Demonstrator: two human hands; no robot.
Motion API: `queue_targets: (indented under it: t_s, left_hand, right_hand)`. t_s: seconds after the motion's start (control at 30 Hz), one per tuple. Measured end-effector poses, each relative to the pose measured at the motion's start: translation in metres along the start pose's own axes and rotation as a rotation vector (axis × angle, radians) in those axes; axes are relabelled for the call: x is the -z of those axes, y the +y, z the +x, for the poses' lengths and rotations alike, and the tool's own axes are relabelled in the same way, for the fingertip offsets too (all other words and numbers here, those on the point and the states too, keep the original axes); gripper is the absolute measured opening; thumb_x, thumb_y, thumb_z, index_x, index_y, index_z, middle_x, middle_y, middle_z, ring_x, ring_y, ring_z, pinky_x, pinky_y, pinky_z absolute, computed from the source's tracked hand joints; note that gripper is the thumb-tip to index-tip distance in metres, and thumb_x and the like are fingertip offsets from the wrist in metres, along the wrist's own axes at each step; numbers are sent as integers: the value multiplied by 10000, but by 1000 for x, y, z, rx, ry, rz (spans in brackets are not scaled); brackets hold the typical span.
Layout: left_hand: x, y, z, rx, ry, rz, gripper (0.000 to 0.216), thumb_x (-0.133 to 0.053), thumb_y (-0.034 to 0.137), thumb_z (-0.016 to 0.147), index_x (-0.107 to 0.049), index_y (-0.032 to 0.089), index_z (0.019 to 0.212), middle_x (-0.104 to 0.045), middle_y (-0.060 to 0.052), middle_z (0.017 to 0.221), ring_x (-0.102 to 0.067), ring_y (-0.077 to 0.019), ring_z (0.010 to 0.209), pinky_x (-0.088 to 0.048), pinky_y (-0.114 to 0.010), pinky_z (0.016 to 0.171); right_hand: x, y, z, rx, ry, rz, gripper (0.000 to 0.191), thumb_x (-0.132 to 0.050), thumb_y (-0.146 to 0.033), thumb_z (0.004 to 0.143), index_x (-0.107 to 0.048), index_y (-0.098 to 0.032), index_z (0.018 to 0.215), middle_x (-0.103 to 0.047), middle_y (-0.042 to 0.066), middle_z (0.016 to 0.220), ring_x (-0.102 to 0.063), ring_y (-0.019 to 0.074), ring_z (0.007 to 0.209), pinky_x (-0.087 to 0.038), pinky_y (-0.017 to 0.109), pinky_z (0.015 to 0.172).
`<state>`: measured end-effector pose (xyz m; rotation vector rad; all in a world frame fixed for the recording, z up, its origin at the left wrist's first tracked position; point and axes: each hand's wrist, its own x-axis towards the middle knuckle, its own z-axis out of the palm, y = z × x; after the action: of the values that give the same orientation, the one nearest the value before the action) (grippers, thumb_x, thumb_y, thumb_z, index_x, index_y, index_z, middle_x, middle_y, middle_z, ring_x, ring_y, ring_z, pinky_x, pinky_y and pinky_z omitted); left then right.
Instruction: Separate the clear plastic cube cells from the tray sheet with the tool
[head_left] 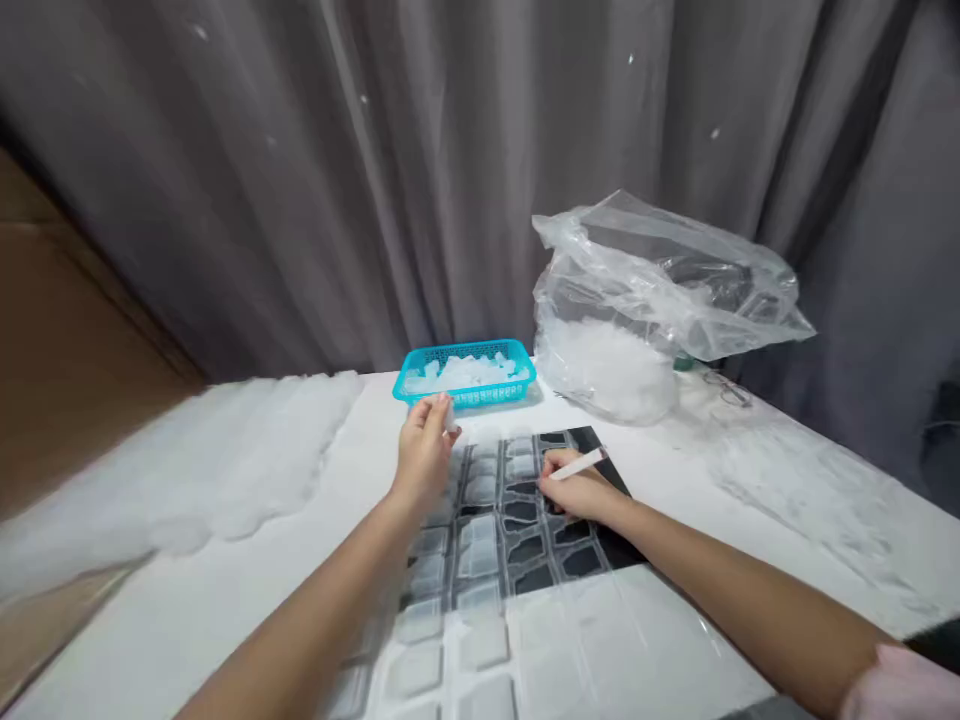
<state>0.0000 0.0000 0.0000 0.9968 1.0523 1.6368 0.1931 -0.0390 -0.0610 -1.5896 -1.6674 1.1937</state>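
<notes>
Your left hand (426, 452) pinches a small clear piece (450, 418) just before the turquoise mesh plastic basket (465, 398), kept within reach. Your right hand (579, 488) grips a slim white stick (577, 464) above a clear square-celled plastic sheet (480, 530) on a black mat (619, 540).

The perforated basket (465, 390) is glossy turquoise plastic, and behind it hangs a matt grey cloth curtain (300, 170). To its right, a crinkled clear polythene bag (667, 290) shines. In front, a glossy moulded plastic sheet (517, 520), probably PVC, lies on a smooth white tabletop (217, 630).
</notes>
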Motion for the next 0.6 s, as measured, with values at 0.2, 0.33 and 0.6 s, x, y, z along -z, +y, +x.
queue_targets:
  t_s: [0.2, 0.33, 0.6]
  left_hand:
    - [-16, 8, -39, 109, -367, 114, 295, -704, 345, 666, -472, 174, 729, -548, 34, 898, -419, -26, 531, -392, -168, 476]
    - [-27, 18, -59, 298, -416, 96, 423, -759, 454, 639, -463, 154, 675, -505, 31, 741, -445, -35, 535, -418, -155, 462]
    - [-38, 56, -86, 631, -378, -111, 530, -756, 609, 573, -586, 115, 663, -419, 58, 530, -299, 5, 395, -320, -94, 332]
  right_hand:
    - [3, 4, -12, 177, 64, 69, 136, -524, -285, 757, -462, -180, 696, -492, -44, 566, -486, 77, 455, -329, 163, 405]
    - [4, 4, -18, 300, 100, 68, 165, -528, -284, 779, -462, -175, 675, -492, -38, 567, -473, 79, 505, -317, 179, 467]
    - [3, 4, -20, 416, 54, -36, 141, -517, -235, 784, -520, -159, 665, -538, -24, 621, -493, 87, 587, -332, 196, 546]
